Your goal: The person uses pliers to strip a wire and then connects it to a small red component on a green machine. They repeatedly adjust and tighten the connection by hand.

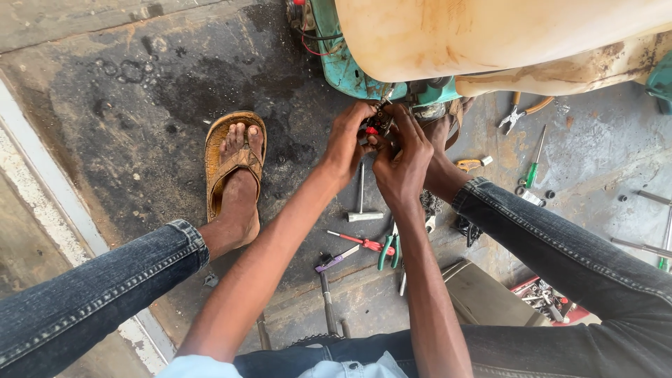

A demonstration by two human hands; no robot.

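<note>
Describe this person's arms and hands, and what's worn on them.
Both arms are bare from above the elbow down: no sleeves, gloves, watch or rings show. The left hand and right hand are slim with long fingers. A pale blue shirt shows at the bottom edge.

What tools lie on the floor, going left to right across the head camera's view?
Red-handled screwdriver → T-shaped wrench → green-handled pliers → orange-handled pliers → green-handled screwdriver.
</note>
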